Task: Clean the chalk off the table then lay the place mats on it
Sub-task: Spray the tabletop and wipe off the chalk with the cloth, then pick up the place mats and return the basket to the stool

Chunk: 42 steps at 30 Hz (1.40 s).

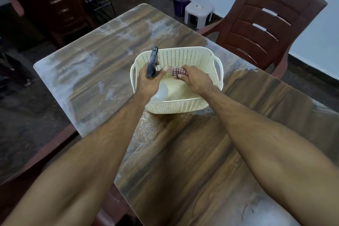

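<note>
A cream perforated basket (194,108) stands in the middle of the wooden table (183,152). Both my hands reach into it. My left hand (148,82) grips a spray bottle (153,62) by the neck of its dark trigger head; the pale bottle body shows below my wrist. My right hand (195,79) holds a crumpled checked cloth (177,72) inside the basket. White chalk dust (73,71) smears the far and left parts of the tabletop, and more lies at the near right corner. No place mats are visible.
A brown plastic chair (266,24) stands at the table's far right. A dark drawer cabinet (53,0), a wire rack, a purple bin (181,3) and a small white stool (199,13) stand on the floor beyond. Another chair's arm lies at the near left.
</note>
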Motion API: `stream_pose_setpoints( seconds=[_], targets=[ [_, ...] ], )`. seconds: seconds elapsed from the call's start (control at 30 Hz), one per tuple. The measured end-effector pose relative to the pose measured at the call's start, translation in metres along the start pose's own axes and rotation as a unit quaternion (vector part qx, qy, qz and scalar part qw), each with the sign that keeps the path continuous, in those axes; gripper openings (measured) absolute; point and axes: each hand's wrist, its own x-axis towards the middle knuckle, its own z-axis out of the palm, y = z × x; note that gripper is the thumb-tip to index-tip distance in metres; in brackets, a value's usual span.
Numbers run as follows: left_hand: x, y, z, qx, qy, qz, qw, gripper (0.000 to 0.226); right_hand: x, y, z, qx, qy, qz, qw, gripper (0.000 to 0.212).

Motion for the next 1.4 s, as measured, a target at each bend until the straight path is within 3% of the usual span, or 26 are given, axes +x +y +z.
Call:
stream_pose_setpoints(
  seconds=[0.3,0.43,0.53,0.63,0.77,0.87,0.93,1.07,1.13,1.4],
  targets=[
    [0.000,-0.020,0.008,0.030,-0.040,-0.088,0.995,0.049,-0.007,0.009,0.022,-0.132,-0.160,0.002,0.978,0.047],
    [-0.001,-0.022,0.009,0.061,-0.043,-0.101,0.992,0.045,-0.009,0.012,0.021,-0.124,-0.189,0.007,0.974,0.052],
    [-0.001,-0.019,0.007,0.072,-0.031,-0.117,0.990,0.048,-0.010,0.012,0.012,-0.085,-0.146,0.012,0.985,0.053],
    [-0.001,-0.017,-0.002,0.116,-0.054,-0.117,0.985,0.057,-0.013,0.007,-0.005,-0.020,-0.041,0.008,0.999,0.045],
    [0.003,0.003,-0.018,0.229,-0.129,-0.118,0.958,0.093,-0.020,-0.002,-0.029,0.018,0.046,0.004,0.999,0.037],
    [0.000,0.021,-0.033,0.222,-0.156,-0.118,0.955,0.111,-0.035,-0.008,-0.045,0.027,0.088,0.006,0.996,0.033],
    [-0.014,0.036,-0.038,0.248,-0.154,-0.078,0.953,0.109,-0.050,-0.011,-0.052,0.026,0.111,0.010,0.993,0.032],
    [-0.049,0.073,-0.033,0.330,-0.113,0.097,0.932,0.070,-0.090,-0.020,-0.063,0.008,0.129,0.006,0.992,0.037],
    [-0.068,0.089,-0.026,0.346,-0.116,0.160,0.917,0.062,-0.118,-0.023,-0.069,0.003,0.147,0.006,0.989,0.038],
    [-0.152,0.107,0.031,0.357,-0.210,0.248,0.876,0.062,-0.235,0.007,-0.088,0.010,0.193,0.087,0.977,0.036]
  ],
)
